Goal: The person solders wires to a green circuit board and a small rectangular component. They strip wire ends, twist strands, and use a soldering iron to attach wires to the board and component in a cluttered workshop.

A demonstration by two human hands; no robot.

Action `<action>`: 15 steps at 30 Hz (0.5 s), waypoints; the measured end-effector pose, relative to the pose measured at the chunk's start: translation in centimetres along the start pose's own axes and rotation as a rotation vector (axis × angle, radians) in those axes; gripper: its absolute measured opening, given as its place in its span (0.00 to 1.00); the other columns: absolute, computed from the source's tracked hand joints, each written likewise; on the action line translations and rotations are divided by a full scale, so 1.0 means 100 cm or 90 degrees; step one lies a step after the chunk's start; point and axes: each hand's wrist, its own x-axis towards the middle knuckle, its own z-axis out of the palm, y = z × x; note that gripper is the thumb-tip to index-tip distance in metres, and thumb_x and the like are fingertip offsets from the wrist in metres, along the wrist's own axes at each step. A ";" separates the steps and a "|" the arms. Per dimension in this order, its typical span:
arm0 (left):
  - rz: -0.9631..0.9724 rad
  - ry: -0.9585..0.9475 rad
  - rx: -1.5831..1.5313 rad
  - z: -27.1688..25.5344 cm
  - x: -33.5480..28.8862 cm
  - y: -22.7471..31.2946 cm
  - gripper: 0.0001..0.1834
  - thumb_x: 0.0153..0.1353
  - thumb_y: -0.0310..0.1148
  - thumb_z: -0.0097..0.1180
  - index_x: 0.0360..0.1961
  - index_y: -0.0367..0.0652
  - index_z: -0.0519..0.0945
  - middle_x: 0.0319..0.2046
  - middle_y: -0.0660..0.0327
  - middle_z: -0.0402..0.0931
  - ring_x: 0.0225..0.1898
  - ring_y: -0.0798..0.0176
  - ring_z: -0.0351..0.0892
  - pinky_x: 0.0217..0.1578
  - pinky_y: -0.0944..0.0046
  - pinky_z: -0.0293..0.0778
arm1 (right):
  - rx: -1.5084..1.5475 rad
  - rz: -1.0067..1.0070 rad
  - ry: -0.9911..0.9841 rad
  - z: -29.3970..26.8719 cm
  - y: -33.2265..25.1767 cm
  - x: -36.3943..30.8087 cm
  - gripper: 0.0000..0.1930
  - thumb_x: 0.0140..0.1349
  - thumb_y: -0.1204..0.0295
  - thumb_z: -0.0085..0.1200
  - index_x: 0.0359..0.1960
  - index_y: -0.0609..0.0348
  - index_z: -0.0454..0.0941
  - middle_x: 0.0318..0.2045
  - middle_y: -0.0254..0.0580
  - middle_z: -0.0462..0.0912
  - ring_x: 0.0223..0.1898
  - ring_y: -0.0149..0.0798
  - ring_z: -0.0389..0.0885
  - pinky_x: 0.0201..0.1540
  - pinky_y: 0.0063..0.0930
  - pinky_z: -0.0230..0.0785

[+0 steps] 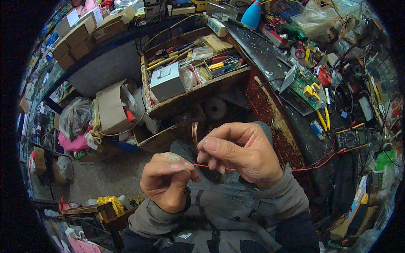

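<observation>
My left hand [166, 179] pinches a thin red wire [202, 165] between thumb and fingertips. To its right, my right hand [244, 154] is closed, thumb pressed toward the curled fingers. A bent copper-coloured strand [194, 134] stands up at those fingertips and appears to be held by them; its lower end is hidden. The red wire runs behind my right hand and comes out by the sleeve. From there, red leads [314, 167] stretch to a black multimeter [352, 137] with orange edges on the bench at the right.
An open wooden drawer [198, 98] ahead holds screwdrivers, other tools and a grey metal box [167, 81]. On the dark bench [263, 69] lie a green circuit board [307, 82], yellow-handled tool [324, 119] and tangled cables. A cardboard box [114, 109] and plastic bags [76, 116] stand left.
</observation>
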 end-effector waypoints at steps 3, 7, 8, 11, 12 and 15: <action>-0.003 0.001 0.005 -0.001 0.000 0.000 0.09 0.63 0.20 0.55 0.43 0.38 0.73 0.35 0.51 0.75 0.27 0.62 0.77 0.26 0.65 0.77 | -0.004 -0.004 -0.006 0.000 0.001 0.000 0.12 0.65 0.66 0.59 0.39 0.64 0.82 0.31 0.38 0.85 0.29 0.23 0.78 0.30 0.16 0.69; -0.006 0.010 0.002 -0.001 -0.001 0.000 0.09 0.63 0.20 0.55 0.43 0.38 0.73 0.35 0.51 0.75 0.27 0.61 0.77 0.26 0.65 0.77 | 0.004 -0.004 -0.005 0.001 0.002 0.000 0.12 0.65 0.66 0.58 0.39 0.64 0.82 0.31 0.38 0.85 0.29 0.23 0.78 0.31 0.16 0.70; -0.008 0.014 0.000 -0.001 -0.001 0.000 0.09 0.63 0.20 0.55 0.43 0.38 0.73 0.35 0.51 0.75 0.27 0.61 0.77 0.26 0.65 0.77 | 0.001 -0.001 0.000 0.001 0.002 0.000 0.12 0.65 0.66 0.58 0.39 0.64 0.82 0.31 0.38 0.85 0.29 0.23 0.78 0.31 0.16 0.70; -0.005 0.013 0.002 0.000 -0.001 0.000 0.09 0.62 0.19 0.55 0.43 0.38 0.73 0.35 0.51 0.75 0.27 0.61 0.78 0.25 0.66 0.77 | -0.002 0.003 0.013 0.001 0.002 0.001 0.12 0.65 0.67 0.58 0.39 0.64 0.82 0.31 0.37 0.85 0.28 0.23 0.78 0.30 0.16 0.70; -0.004 0.013 -0.002 0.000 -0.001 0.000 0.09 0.62 0.19 0.55 0.43 0.38 0.74 0.35 0.51 0.75 0.27 0.61 0.78 0.25 0.66 0.77 | -0.001 0.003 0.018 0.001 0.002 0.002 0.12 0.65 0.67 0.58 0.40 0.64 0.82 0.31 0.37 0.85 0.28 0.23 0.78 0.30 0.16 0.70; 0.003 0.010 -0.009 0.000 0.000 -0.001 0.09 0.62 0.18 0.55 0.43 0.38 0.74 0.35 0.50 0.76 0.27 0.61 0.78 0.25 0.66 0.77 | 0.009 0.011 0.028 0.002 0.003 0.003 0.12 0.65 0.67 0.58 0.40 0.64 0.82 0.31 0.37 0.85 0.28 0.23 0.78 0.30 0.16 0.69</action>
